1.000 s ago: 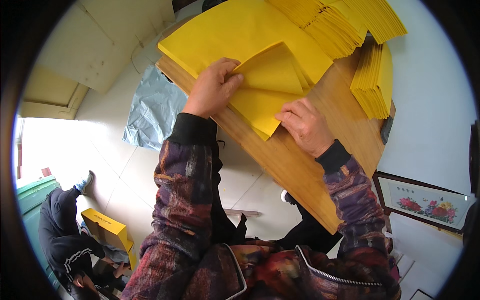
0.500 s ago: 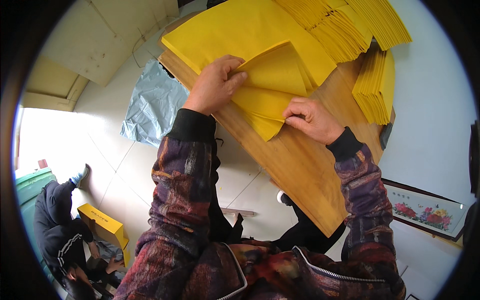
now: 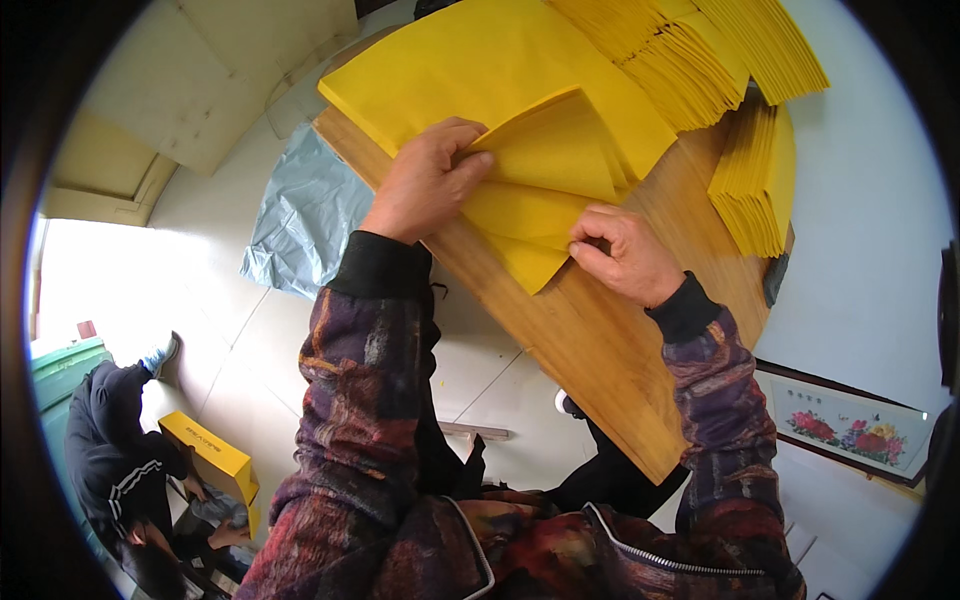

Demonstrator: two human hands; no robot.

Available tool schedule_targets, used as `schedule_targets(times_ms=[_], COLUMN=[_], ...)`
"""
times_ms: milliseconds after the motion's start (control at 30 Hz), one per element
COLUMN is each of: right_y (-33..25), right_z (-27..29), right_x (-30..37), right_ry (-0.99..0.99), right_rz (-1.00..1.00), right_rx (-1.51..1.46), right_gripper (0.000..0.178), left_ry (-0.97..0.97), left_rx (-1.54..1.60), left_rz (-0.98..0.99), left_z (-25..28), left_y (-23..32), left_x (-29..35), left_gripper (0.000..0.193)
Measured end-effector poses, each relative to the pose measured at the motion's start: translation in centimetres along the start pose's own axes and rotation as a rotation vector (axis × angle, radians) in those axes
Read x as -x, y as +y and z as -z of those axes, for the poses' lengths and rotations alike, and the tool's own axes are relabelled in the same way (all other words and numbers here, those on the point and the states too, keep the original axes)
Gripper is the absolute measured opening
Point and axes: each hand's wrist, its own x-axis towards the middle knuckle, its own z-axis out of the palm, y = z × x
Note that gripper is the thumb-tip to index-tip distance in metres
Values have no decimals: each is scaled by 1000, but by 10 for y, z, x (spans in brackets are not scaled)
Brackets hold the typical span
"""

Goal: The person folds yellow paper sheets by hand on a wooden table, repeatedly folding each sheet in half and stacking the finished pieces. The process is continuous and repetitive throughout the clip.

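Observation:
A yellow paper-like sheet (image 3: pixel 550 140) is partly folded, its upper layer lifted and creased over the lower one. My left hand (image 3: pixel 425 185) is closed on the sheet's left side, thumb and fingers pinching the edge. At the sheet's right edge, my right hand (image 3: pixel 630 255) has its fingers curled and its thumb against them, pinching that edge. Beneath the sheet lies a wide, flat layer of yellow sheets (image 3: pixel 430 75), on a wooden table (image 3: pixel 610 370). Just below my hands, one corner of the sheet hangs down over the bare wood.
Fanned stacks of folded yellow sheets (image 3: pixel 690 75) lie at the far right, with another stack (image 3: pixel 750 190) by the table's right edge. A grey plastic bag (image 3: pixel 305 215) lies left of the table. A person (image 3: pixel 115 440) sits low at the left beside a yellow box (image 3: pixel 210 455).
Both hands keep their grip, and the sheet stays folded much as before. My right hand has shifted slightly downward, its fingers a little more curled.

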Motion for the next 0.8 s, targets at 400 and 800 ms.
schedule_targets(times_ms=[400,800], right_y=[-23,-34], right_z=[-6,10], right_x=[-3,-48], right_ry=[446,571], right_rz=[173,105], right_rx=[313,387], right_gripper=[6,6], left_ry=[-16,-86], left_rx=[-14,198], left_rz=[-11,-33], left_z=[1,6], left_y=[1,-1], left_x=[0,1], left_gripper=[25,32])
